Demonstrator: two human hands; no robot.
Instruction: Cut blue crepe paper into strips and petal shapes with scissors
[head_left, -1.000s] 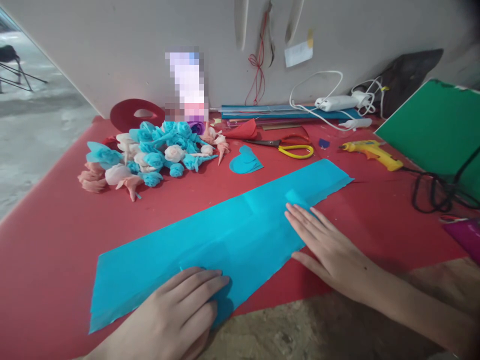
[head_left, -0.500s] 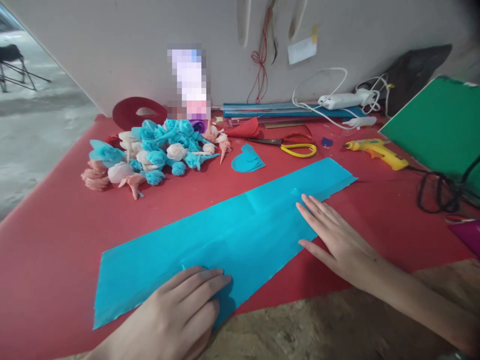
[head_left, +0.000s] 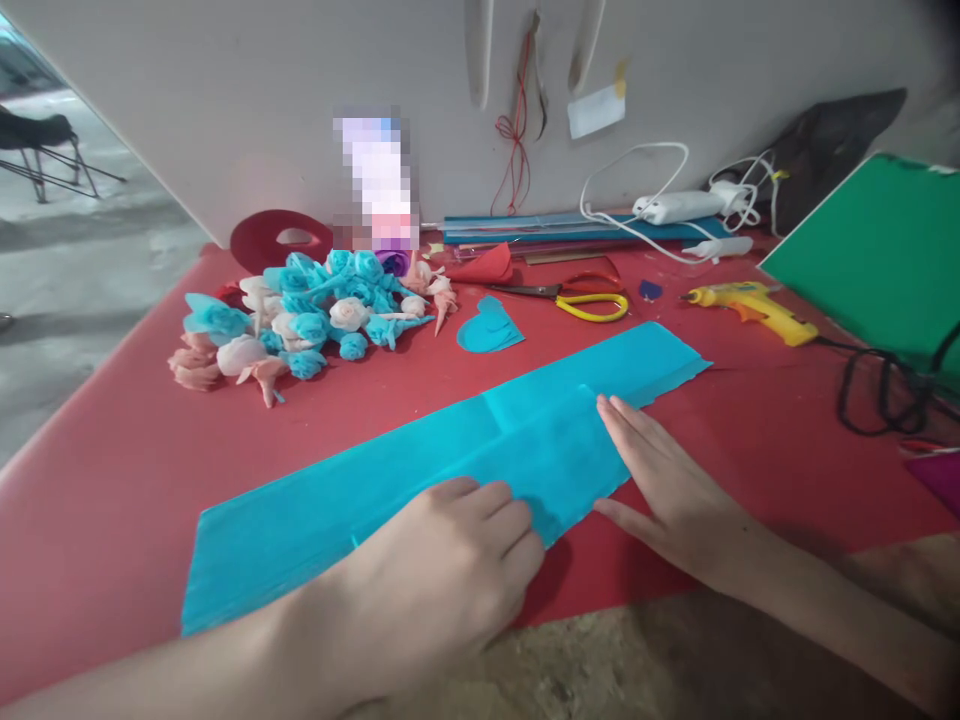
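A long strip of blue crepe paper (head_left: 420, 455) lies slantwise on the red table cover (head_left: 112, 470). My left hand (head_left: 442, 575) rests on the strip's near edge around its middle, fingers curled down onto the paper. My right hand (head_left: 664, 490) lies flat on the strip's right part, fingers spread and pointing away from me. Neither hand grips anything.
A heap of blue, white and pink paper roses (head_left: 307, 315) sits at the back left. Behind the strip lie a blue paper heart (head_left: 489, 328), yellow-handled scissors (head_left: 585, 300) and a yellow glue gun (head_left: 750, 305) with a black cord (head_left: 877, 385). Green board (head_left: 877, 260) at right.
My left hand has slid right along the strip's near edge, from its left part to about the middle. My right hand stays flat on the right part, shifted slightly.
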